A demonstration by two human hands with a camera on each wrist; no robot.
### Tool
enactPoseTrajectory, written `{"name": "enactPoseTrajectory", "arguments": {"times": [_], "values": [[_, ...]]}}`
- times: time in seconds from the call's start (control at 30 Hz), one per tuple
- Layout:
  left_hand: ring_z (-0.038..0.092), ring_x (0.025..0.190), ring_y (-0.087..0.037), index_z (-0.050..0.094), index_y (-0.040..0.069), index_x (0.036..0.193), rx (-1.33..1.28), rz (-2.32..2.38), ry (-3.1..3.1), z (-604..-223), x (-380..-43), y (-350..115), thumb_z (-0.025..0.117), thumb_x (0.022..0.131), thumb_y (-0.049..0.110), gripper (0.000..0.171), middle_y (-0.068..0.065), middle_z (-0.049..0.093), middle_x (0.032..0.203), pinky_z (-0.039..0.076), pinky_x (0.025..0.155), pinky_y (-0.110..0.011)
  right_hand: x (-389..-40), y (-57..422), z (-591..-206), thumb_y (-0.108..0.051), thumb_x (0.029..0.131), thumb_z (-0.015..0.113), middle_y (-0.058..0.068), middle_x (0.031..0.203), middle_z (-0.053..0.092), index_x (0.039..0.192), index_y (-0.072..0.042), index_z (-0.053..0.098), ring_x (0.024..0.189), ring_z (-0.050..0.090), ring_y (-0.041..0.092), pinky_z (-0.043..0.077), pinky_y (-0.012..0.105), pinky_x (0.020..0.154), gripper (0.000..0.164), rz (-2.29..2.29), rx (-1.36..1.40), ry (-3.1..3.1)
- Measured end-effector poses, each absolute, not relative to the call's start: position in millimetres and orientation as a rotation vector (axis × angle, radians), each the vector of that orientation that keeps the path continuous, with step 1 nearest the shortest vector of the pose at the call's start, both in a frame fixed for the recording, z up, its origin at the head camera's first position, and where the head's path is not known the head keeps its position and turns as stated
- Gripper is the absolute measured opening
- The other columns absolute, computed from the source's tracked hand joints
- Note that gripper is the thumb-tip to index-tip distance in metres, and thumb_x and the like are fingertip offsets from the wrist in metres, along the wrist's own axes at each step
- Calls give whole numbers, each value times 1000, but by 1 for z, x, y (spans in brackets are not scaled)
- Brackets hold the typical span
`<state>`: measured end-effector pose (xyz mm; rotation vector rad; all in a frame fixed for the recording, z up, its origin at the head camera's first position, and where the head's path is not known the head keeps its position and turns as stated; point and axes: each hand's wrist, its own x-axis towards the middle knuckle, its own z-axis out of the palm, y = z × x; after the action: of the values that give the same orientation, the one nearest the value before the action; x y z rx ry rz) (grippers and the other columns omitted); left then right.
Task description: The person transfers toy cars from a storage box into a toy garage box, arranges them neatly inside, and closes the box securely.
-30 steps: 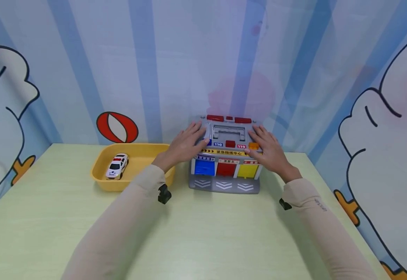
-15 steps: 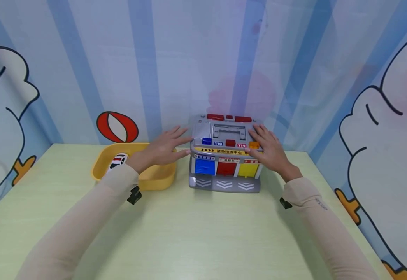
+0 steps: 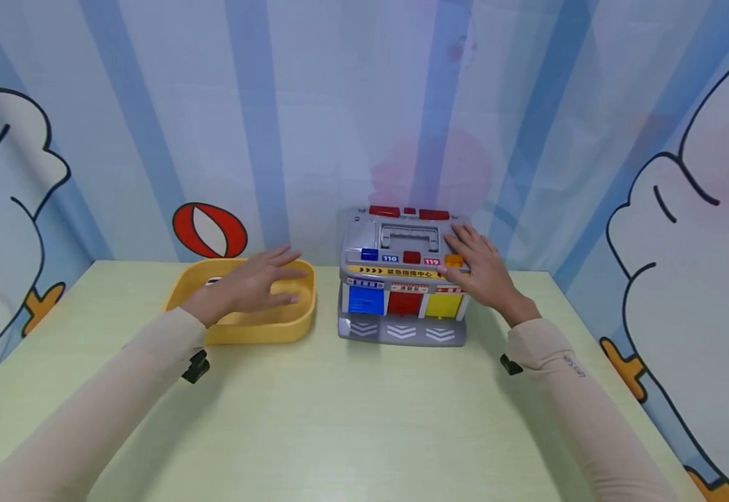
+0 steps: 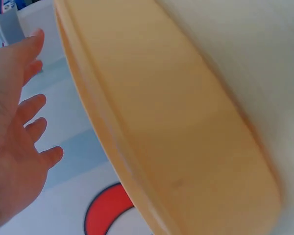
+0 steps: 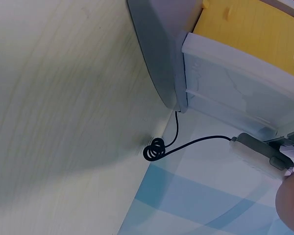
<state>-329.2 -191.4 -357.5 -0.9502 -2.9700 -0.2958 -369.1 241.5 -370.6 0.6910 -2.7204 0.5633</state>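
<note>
A grey toy garage [image 3: 364, 233] with blue, red and yellow doors stands toward the back of the table. My right hand [image 3: 480, 275] rests on the right end of its roof, fingers extended. Over the yellow tray [image 3: 298, 331] hovers my left hand [image 3: 248, 284], its fingers loosely spread and holding nothing. Beneath that hand the toy car [image 3: 212, 280] in the tray is mostly hidden, with only a small white part showing. In the left wrist view the tray's outer wall [image 4: 171, 107] fills the middle, apart from the hand [image 4: 14, 132].
On the garage's side, a grey toy handset [image 5: 262, 149] hangs with a coiled black cord [image 5: 156, 149]. A printed curtain [image 3: 339, 104] rises behind the pale table [image 3: 364, 425].
My left hand has left the garage roof and moved left, over the yellow tray, covering most of the toy car. The right hand has stayed on the garage.
</note>
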Motion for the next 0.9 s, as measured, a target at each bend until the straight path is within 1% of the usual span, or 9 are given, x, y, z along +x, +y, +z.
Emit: {"name": "enactPoseTrajectory", "arguments": {"times": [0.17, 0.43, 0.57, 0.67, 0.77, 0.9], "values": [[18, 153, -43, 61, 14, 139, -976, -247, -2976, -363, -323, -208, 72, 91, 37, 55, -16, 37, 160, 19, 120, -65, -369, 243, -372, -45, 95, 57, 10, 169, 16, 158, -12, 29, 157, 5, 31, 5, 57, 125, 76, 569, 692, -2715], [24, 149, -48, 65, 13, 134, -1017, -149, -3009, -362, -312, -233, 75, 89, 32, 51, -20, 42, 156, 25, 117, -67, -369, 245, -375, -47, 96, 56, 10, 169, 16, 158, -12, 29, 157, 6, 31, 5, 57, 125, 76, 564, 690, -2713], [27, 147, -50, 68, 12, 130, -1021, -91, -3012, -360, -313, -245, 76, 88, 28, 45, -22, 46, 153, 27, 115, -68, -369, 246, -373, -46, 96, 56, 9, 169, 16, 158, -13, 29, 157, 5, 31, 5, 57, 125, 75, 573, 688, -2706], [28, 146, -51, 71, 11, 126, -1009, -69, -3024, -360, -315, -253, 75, 88, 22, 40, -23, 47, 151, 27, 115, -68, -370, 245, -373, -46, 96, 56, 9, 169, 16, 158, -13, 29, 158, 5, 31, 5, 57, 125, 75, 577, 690, -2702], [31, 144, -52, 73, 11, 123, -995, -21, -3025, -362, -316, -261, 73, 89, 18, 35, -23, 50, 149, 31, 114, -66, -371, 245, -373, -48, 96, 55, 9, 169, 17, 158, -13, 29, 157, 5, 31, 5, 57, 125, 76, 570, 695, -2700], [34, 143, -51, 74, 13, 121, -959, 31, -3037, -366, -318, -271, 73, 88, 15, 33, -21, 53, 147, 33, 112, -66, -371, 244, -373, -48, 95, 56, 10, 169, 17, 158, -13, 29, 157, 5, 31, 5, 57, 125, 76, 573, 699, -2698]]}}
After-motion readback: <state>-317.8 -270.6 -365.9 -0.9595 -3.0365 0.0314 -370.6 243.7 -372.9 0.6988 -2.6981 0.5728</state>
